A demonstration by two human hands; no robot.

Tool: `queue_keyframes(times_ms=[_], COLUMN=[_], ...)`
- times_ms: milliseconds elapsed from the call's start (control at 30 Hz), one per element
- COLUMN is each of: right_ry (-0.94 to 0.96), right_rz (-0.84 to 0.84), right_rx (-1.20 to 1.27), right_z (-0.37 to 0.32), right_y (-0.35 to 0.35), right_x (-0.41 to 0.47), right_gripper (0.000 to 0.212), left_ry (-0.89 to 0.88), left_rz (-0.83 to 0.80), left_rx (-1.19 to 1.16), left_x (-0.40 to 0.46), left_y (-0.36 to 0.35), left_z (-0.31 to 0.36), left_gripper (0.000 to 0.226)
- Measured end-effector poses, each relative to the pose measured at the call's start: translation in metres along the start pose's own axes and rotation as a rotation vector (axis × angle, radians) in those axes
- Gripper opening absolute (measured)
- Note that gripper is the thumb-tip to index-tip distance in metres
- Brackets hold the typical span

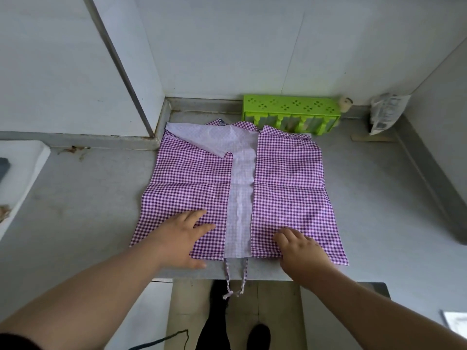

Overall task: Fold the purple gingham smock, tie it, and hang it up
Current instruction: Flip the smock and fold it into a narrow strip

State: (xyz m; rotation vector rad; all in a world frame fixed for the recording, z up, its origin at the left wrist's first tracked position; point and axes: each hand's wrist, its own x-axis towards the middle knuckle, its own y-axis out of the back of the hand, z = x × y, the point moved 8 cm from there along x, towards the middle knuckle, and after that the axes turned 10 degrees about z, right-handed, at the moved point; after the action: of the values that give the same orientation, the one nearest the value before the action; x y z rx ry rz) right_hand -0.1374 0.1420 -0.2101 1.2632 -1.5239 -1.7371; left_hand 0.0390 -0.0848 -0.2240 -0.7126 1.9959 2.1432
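Purple gingham cotton smock (288,178) lies spread on grey steel counter (88,198); left hand (182,236) flat, fingers straight, right hand (300,248) loosely curled, both pressing hem, likely smoothing before folding.

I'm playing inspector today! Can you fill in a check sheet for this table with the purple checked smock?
Surface: grey counter, stained near the left wall.
Job's things: purple gingham smock lies flat, both side panels folded inward, pale lining showing between; ties dangle over the front edge.
Clutter: green plastic rack and a plastic packet at the back.
Hands: left hand flat on the left panel; right hand pressing the right panel, fingers bent.
Cables: dark cord near the floor.
Surroundings: white walls, white basin left.
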Motion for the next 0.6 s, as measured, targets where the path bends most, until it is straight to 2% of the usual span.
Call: queue_keyframes(times_ms=[67,200,400,600], right_ry=[-0.021,-0.060,-0.066,-0.129], right_rz=[-0.007,-0.002,-0.048,-0.064], right_rx=[0.026,0.109,0.186,0.230], right_z=[0.003,0.009,0.015,0.021], right_y=[-0.001,-0.001,-0.003,-0.003], right_x=[-0.002,-0.004,-0.005,-0.013], right_gripper=[0.054,0.055,0.061,0.066], left_ry=[-0.006,0.097,0.147,0.167], left_rz=[-0.016,-0.072,-0.136,-0.177], left_rx=[0.015,-0.036,-0.019,0.000], left_x=[-0.007,-0.010,-0.007,-0.008], left_y=[-0.004,-0.003,-0.010,-0.019], left_z=[0.011,0.023,0.025,0.025], left_gripper=[0.103,0.085,0.101,0.104])
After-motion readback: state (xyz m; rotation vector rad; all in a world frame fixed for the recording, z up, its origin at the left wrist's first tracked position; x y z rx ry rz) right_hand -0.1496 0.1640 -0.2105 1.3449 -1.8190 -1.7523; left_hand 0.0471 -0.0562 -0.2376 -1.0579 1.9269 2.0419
